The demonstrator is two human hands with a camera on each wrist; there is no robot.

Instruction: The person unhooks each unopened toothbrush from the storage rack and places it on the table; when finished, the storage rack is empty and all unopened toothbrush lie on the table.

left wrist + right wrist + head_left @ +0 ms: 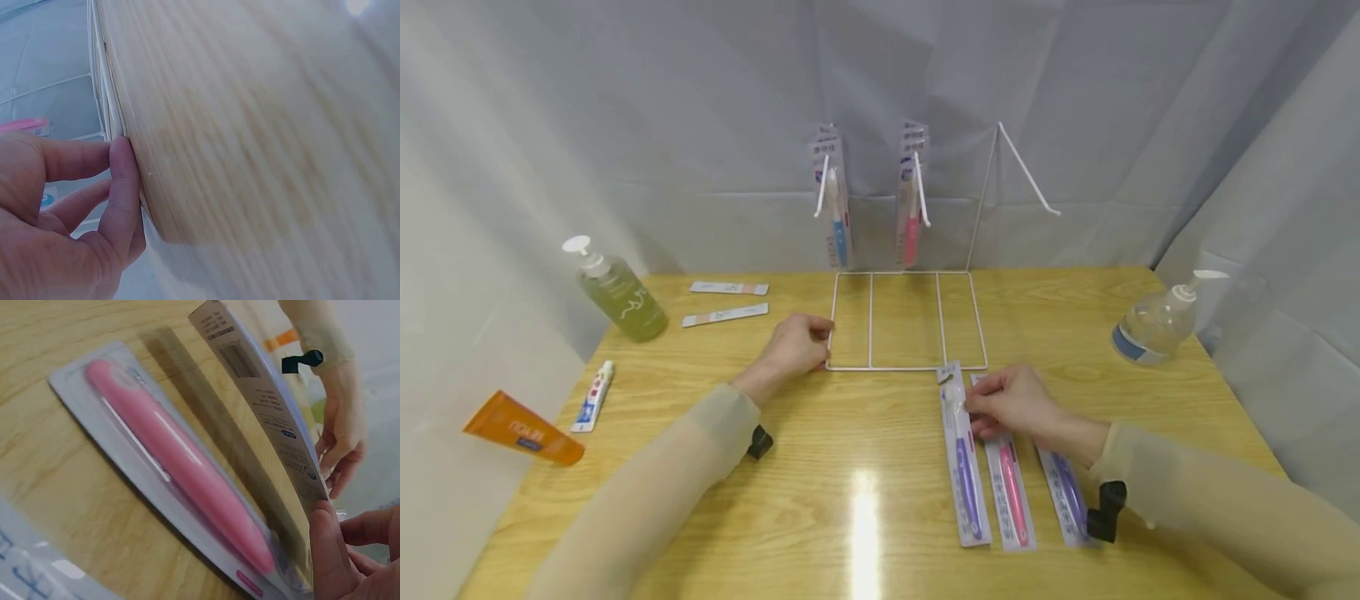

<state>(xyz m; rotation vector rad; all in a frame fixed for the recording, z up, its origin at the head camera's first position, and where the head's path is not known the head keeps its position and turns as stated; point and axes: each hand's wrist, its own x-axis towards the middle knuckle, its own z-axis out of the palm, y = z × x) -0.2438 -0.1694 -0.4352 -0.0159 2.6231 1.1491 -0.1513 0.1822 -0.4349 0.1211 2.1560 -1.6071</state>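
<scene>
a purple toothbrush pack (pixel 967 483) is being pinched along its edge by the right hand (pixel 1018 408), with thumb and fingers being pressed together on it, and is being held tilted at the front of a white wire rack (pixel 870 325). the rack's left side, near its front corner, is being gripped between thumb and fingers by the left hand (pixel 793 346). a pink toothbrush pack (pixel 1012 492) and a second purple pack (pixel 1067 500) are being partly covered by the right hand and wrist, and are being supported by the wooden table (pixel 805 517). behind, a blue toothbrush pack (pixel 840 237) and a hanging pink pack (pixel 912 237) are being held up by two hooks. farther out, a green pump bottle (pixel 628 304) and a clear pump bottle (pixel 1157 325) are being backed by a grey curtain (pixel 700 125).
</scene>
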